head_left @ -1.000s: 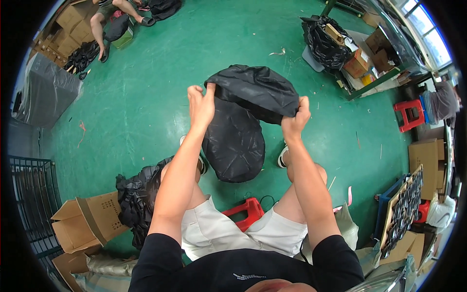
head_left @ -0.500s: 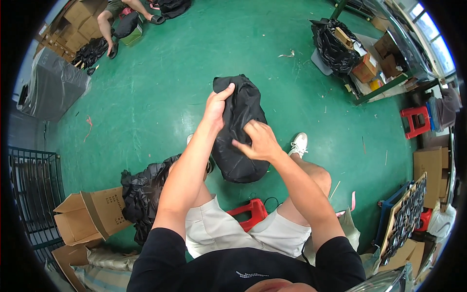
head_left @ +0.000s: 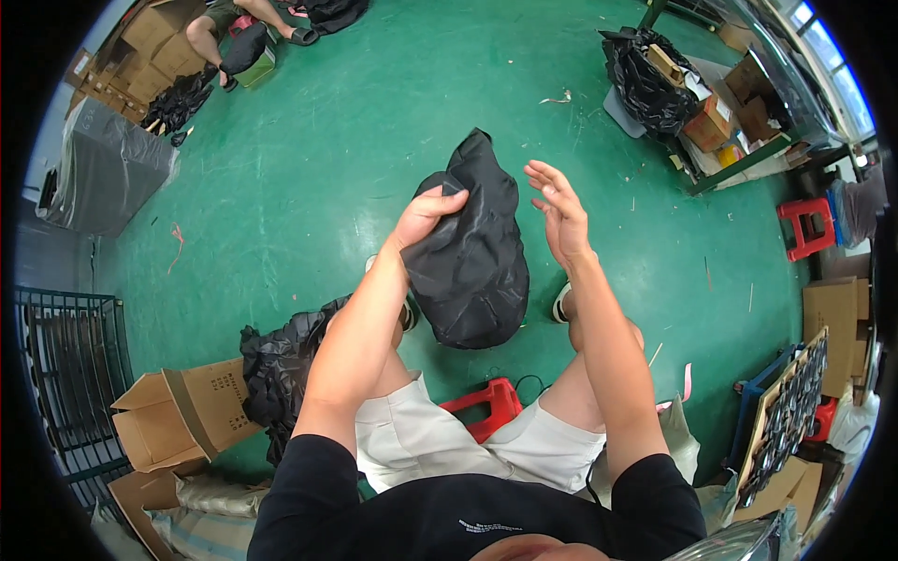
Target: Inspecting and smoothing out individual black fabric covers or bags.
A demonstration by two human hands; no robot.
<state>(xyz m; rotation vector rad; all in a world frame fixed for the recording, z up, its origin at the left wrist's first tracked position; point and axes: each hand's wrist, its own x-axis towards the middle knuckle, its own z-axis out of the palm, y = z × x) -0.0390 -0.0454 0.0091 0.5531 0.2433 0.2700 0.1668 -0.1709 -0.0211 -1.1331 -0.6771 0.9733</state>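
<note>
A black fabric bag (head_left: 477, 271), creased and soft-looking, hangs between my knees over the floor. My left hand (head_left: 432, 213) grips its upper left side, the thumb lying across the cloth and the fingers behind it. The bag's top rises to a loose pointed fold. What it contains, if anything, does not show. To the right of the bag and apart from it is my right hand (head_left: 563, 217), raised with fingers extended and nothing in them.
A red stool (head_left: 486, 408) shows between my legs. At left lie crumpled black plastic (head_left: 285, 365) and an open cardboard box (head_left: 187, 411) beside a dark metal rack (head_left: 70, 374). A cluttered bench (head_left: 739, 168) stands at far right. Another person's legs (head_left: 253, 23) are at far left.
My right hand has come off the bag's front and moved up to the right, fingers extended. The bag's top now stands higher, and my left hand has kept hold with a slight shift.
</note>
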